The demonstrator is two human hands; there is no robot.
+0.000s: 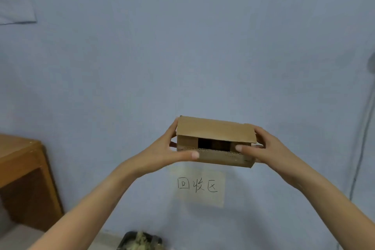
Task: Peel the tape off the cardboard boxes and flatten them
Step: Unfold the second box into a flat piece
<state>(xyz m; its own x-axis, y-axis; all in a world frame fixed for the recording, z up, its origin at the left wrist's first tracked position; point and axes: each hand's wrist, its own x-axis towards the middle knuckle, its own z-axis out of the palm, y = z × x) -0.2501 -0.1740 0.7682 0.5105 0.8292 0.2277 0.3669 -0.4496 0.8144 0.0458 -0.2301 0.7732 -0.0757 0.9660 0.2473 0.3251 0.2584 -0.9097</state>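
A small brown cardboard box (pixel 215 131) is held up in the air in front of a pale blue wall. Its near side is open: the upper flap stands lifted, and a dark gap shows between two short side flaps. My left hand (pixel 162 153) grips the box's left end, thumb lying along the lower front edge. My right hand (pixel 263 146) grips the right end, thumb pressed on the front by the right side flap. No tape is visible on the faces turned to me.
A paper sign with handwritten characters (pixel 199 185) is stuck on the wall below the box. A wooden table (pixel 22 168) stands at the left. A dark bin holding crumpled scraps (pixel 142 240) sits at the bottom. A cable (pixel 363 144) runs down the right wall.
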